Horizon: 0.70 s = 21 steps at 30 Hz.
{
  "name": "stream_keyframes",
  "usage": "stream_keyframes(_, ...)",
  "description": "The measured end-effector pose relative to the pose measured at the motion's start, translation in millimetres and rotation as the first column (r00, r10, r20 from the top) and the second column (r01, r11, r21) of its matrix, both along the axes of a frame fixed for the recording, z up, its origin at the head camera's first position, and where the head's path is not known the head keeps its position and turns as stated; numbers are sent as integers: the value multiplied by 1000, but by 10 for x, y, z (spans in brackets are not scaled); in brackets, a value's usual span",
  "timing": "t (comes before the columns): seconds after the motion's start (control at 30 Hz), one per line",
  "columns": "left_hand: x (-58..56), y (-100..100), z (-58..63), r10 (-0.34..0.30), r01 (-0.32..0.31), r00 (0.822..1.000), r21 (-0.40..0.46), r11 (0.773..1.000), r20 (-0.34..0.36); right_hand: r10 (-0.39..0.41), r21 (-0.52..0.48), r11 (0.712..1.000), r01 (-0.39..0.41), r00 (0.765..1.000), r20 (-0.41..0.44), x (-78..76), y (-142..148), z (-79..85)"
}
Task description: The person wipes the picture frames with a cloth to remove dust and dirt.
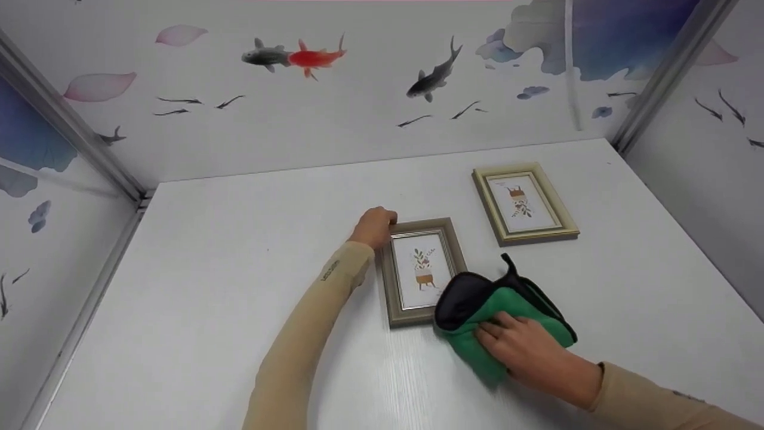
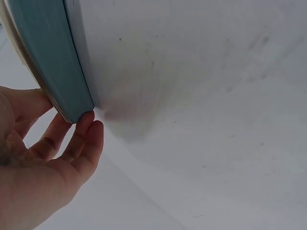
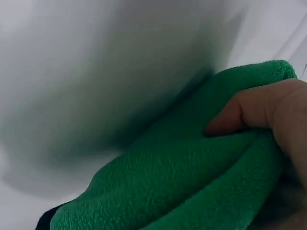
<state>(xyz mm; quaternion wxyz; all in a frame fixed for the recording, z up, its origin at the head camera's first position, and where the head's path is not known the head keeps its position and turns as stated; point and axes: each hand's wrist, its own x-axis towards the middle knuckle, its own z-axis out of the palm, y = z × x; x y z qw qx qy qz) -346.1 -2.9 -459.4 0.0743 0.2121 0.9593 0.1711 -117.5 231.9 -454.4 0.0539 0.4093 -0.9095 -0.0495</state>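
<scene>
A grey-brown picture frame (image 1: 388, 280) with a plant-pot print lies on the white table. My left hand (image 1: 374, 228) holds its upper left corner. In the left wrist view the thumb and fingertips of that hand (image 2: 53, 158) pinch the corner of the frame's blue-green side (image 2: 50, 52). My right hand (image 1: 525, 349) grips a green cloth with black lining (image 1: 537, 310) over the frame's lower right corner, hiding it. Close up in the right wrist view, the fluffy cloth (image 3: 158, 177) bunches under the thumb of my right hand (image 3: 268, 108).
A second picture frame (image 1: 564, 203), gold-coloured, lies flat behind and to the right, its print upside down. White panels with fish and petal pictures enclose the table (image 1: 209, 269) at the back (image 1: 358, 113) and on both sides.
</scene>
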Motion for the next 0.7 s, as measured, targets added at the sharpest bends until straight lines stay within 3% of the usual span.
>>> stream_keyframes(0.2, 2, -31, -30, -16, 15, 998, -15, 1000, -64, 27, -40, 999, -31, 995, -95, 35, -76, -107)
stream_keyframes(0.4, 10, -29, -10, 12, -11, 999, 12, 1000, -49, 101, -20, 994, -107, 980, -172, 21, -290, -131)
stream_keyframes(0.57, 16, -20, -8, 15, -14, 999, 19, 1000, -42, 200, 26, 980, -199, 975, -91, -29, -460, -86)
stream_keyframes(0.7, 10, -10, -1, 17, -17, 999, 15, 1000, -35, 275, -12, 961, -275, 961, 4, -82, -565, -73)
